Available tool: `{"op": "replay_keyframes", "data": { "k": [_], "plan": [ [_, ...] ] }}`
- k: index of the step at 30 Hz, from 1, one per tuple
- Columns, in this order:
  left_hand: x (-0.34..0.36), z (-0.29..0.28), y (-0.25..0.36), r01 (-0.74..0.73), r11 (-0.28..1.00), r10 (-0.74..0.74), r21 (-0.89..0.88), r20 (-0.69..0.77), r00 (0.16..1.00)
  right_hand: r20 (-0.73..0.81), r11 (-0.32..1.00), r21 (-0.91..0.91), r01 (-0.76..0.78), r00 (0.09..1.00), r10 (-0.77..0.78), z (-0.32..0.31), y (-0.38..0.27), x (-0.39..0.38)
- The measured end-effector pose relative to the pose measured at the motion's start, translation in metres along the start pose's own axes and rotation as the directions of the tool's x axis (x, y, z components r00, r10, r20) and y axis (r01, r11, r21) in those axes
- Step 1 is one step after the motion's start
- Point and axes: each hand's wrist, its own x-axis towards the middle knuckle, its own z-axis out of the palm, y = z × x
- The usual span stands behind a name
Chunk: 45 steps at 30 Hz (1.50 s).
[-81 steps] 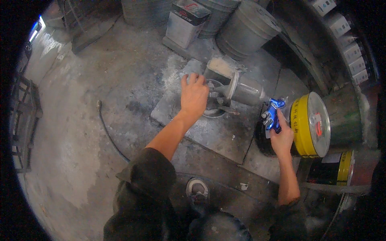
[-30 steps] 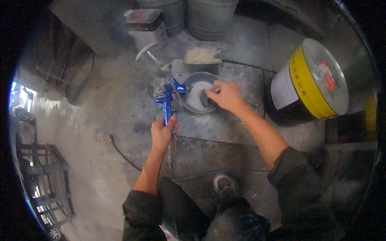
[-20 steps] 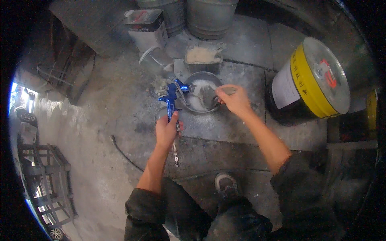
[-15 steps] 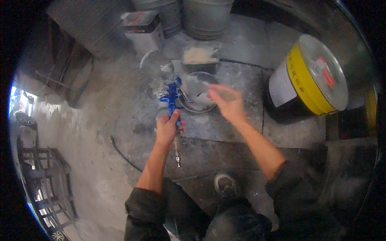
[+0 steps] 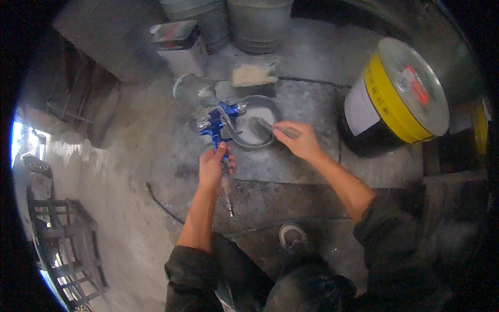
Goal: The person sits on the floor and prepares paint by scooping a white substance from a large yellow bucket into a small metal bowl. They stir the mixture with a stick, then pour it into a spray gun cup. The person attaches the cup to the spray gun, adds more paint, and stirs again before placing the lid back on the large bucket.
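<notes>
My left hand is wrapped round the grip of a blue spray gun, its nozzle turned to the right at the rim of a round grey basin. A metal air fitting hangs below the grip. Whitish liquid or residue covers the basin's bottom. My right hand pinches a brush at the basin's right side. The brush head reaches over the basin; whether it touches the liquid I cannot tell. Just beyond the gun lies a round, pale-smeared container.
A rectangular tub with a beige top stands behind the basin. Farther back are a rectangular can and grey buckets. A large yellow-and-black drum stands at right. Hoses cross the concrete floor near my shoe.
The spray gun has turned so its nozzle points right over the basin's edge. My right hand has shifted slightly right and down, and the brush in it now shows clearly.
</notes>
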Motion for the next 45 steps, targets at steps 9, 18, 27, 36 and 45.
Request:
{"op": "replay_keyframes", "data": {
  "k": [9,18,27,36,45],
  "plan": [
    [0.004,-0.006,-0.004,-0.008,0.997,0.005,0.071,0.039,0.999,-0.076,0.96,0.203,-0.193,0.974,0.212,-0.004,-0.024,0.003],
    [-0.001,-0.007,-0.008,-0.011,0.98,-0.021,0.201,0.155,0.988,-0.15,0.862,0.476,-0.174,0.95,0.274,0.003,-0.042,0.031],
    [-0.006,0.006,-0.011,-0.118,0.99,0.133,-0.078,0.223,0.966,-0.237,0.939,0.285,-0.192,0.935,0.263,-0.019,-0.029,0.013],
    [-0.012,0.016,-0.004,-0.094,0.96,0.15,-0.265,0.201,0.968,-0.041,0.964,-0.217,-0.151,0.988,0.146,-0.002,0.002,0.015],
    [0.012,-0.015,-0.003,0.011,0.942,0.06,-0.335,0.203,0.977,-0.112,0.981,-0.188,-0.042,0.994,0.021,0.008,0.011,0.012]
  ]
}}
